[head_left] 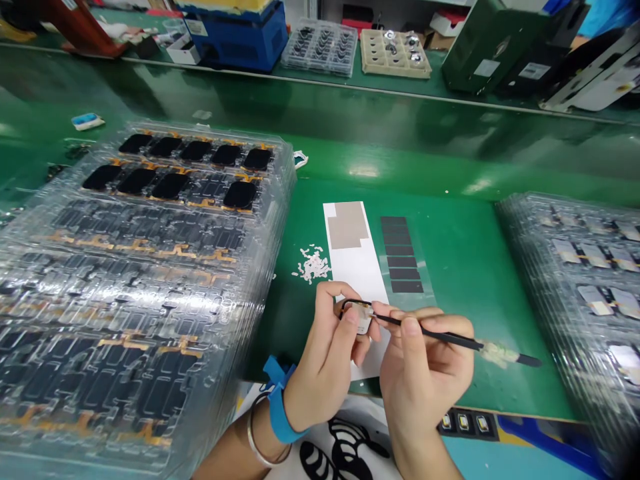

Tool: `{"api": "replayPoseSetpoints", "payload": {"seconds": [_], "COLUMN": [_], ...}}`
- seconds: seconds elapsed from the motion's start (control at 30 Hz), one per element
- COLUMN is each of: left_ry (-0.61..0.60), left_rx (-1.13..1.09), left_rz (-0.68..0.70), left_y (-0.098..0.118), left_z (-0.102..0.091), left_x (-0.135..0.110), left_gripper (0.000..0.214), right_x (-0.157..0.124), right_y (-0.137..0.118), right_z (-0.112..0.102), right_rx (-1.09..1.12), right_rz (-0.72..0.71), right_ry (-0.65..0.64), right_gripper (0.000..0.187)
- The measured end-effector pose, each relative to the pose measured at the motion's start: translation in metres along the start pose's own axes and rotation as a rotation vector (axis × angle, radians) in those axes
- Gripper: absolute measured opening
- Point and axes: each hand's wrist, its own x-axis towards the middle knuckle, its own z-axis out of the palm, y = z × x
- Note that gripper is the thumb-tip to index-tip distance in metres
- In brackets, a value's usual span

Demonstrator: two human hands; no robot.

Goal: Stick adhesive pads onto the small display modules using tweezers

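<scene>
My left hand pinches a small flat rectangular part with a dark rim between thumb and fingers, just above the near edge of the green mat. My right hand grips black tweezers like a pen; their tip touches the small part. Tape is wrapped round the tweezers' rear end. Under both hands lies a white backing sheet with a grey patch at its top. Beside it is a clear strip carrying several dark rectangular stickers. A blue wrist strap sits on my left wrist.
A tall stack of clear blister trays holding dark parts fills the left. Another tray stack stands at the right. A small heap of white peeled scraps lies on the mat. Boxes and further trays line the far side of the belt.
</scene>
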Motion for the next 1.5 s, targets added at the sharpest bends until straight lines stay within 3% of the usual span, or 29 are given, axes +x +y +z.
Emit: {"api": "replayPoseSetpoints", "payload": {"seconds": [1.17,1.5], "left_ry": [-0.013,0.003], "left_rx": [-0.024,-0.003], "left_rz": [0.035,0.094], "left_y": [0.0004,-0.0019], "left_z": [0.0015,0.0008], "left_x": [0.0001,0.0007], "left_gripper": [0.011,0.014], "right_x": [0.0009,-0.0040], "right_y": [0.0001,-0.0027], "right_z": [0.0008,0.0055], "right_rx": [0.055,0.034], "right_rz": [-0.014,-0.108], "right_ry": [-0.023,-0.017], "right_gripper": [0.017,0.019]}}
